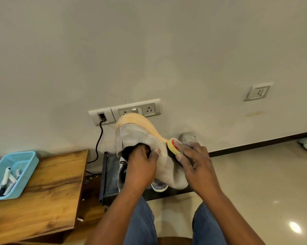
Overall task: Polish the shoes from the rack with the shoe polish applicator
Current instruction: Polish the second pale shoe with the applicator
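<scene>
Above rack (113,174): two hands; left hand (140,167) grips one shoe (140,137), right hand (195,161) pinches one applicator (173,146).

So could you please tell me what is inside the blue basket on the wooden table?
The blue basket holds several white and dark tube-like items; their labels are too blurred to read, and anything beneath them is hidden.

I see the grey shoe (142,138) with its orange sole held up sideways, sole towards the wall, and the yellow shoe polish applicator (173,146) pressed against its side
</scene>
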